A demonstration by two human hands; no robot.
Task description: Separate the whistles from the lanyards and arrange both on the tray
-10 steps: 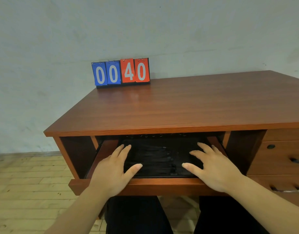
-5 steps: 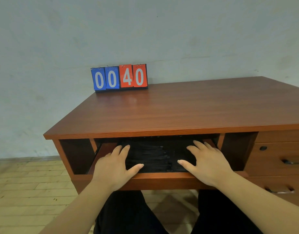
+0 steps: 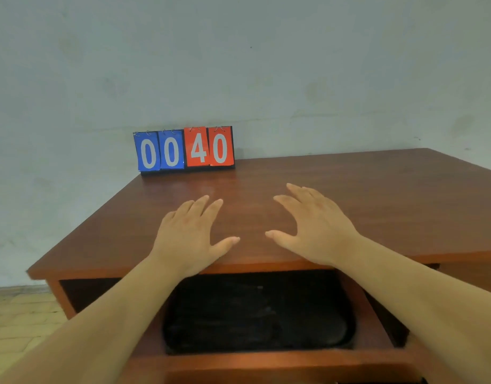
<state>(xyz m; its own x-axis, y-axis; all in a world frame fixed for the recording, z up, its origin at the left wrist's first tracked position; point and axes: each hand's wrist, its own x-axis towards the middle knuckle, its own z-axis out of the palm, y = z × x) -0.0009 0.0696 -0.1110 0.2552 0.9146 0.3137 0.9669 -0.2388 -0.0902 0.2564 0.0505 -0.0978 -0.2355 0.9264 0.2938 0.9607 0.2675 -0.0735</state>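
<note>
Head view: left hand [image 3: 191,234] and right hand [image 3: 316,228] spread empty over desk [image 3: 377,203]; dark tray [image 3: 341,336] seemingly runs left-right.

Soft even light, slight blur

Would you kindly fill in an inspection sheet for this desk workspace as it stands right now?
Surface: brown wooden desk with a glossy top; the drawer beneath it is pulled open.
Job's things: black tray lies in the open drawer; its contents are too dark to make out.
Clutter: flip score cards reading 0040 stand at the desk's back left.
Grippers: left hand and right hand both open, fingers spread, palms down over the desk top, holding nothing.
Cables: nothing seen.
Surroundings: pale grey wall behind; light wooden floor at the left.
</note>
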